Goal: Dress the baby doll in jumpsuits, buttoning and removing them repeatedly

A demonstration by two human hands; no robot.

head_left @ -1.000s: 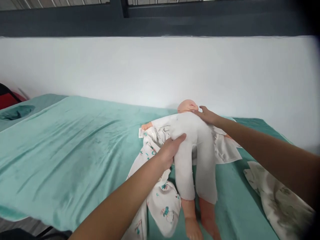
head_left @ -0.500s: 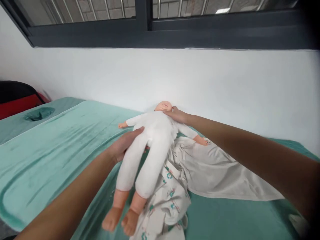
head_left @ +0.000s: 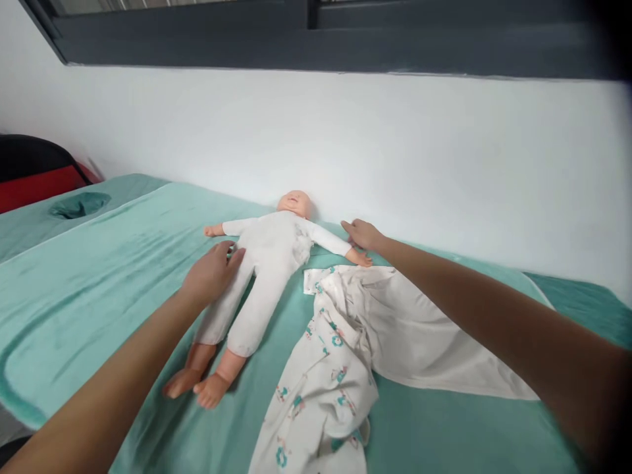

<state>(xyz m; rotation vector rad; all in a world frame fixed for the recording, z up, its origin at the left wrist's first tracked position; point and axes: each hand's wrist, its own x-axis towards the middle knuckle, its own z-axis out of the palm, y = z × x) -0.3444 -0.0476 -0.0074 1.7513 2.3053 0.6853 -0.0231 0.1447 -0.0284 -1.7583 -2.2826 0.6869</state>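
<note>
A baby doll (head_left: 269, 243) in a white cloth body lies on its back on the green cover, its head by the wall and its bare feet towards me. At the doll's hip is my left hand (head_left: 210, 271), thumb and fingers slightly apart and loosely bent against its side, not wrapped round it. My right hand (head_left: 364, 235) hovers just above the doll's outstretched hand, fingers loosely bent with nothing visible in them. Right of the doll lies a crumpled white cloth (head_left: 326, 368) with a green and red print, its plain side spread further right.
The padded bed (head_left: 99, 276) has a green plush cover and a face hole (head_left: 79, 205) at the far left. Behind it rises a white wall (head_left: 222, 131) below a dark window frame (head_left: 197, 39). A black and red bag (head_left: 39, 171) stands at the left edge.
The doll has moved left, off the printed cloth, and now lies on the green cover. My right hand has let go at its neck and drawn away. My left hand has loosened and shifted left.
</note>
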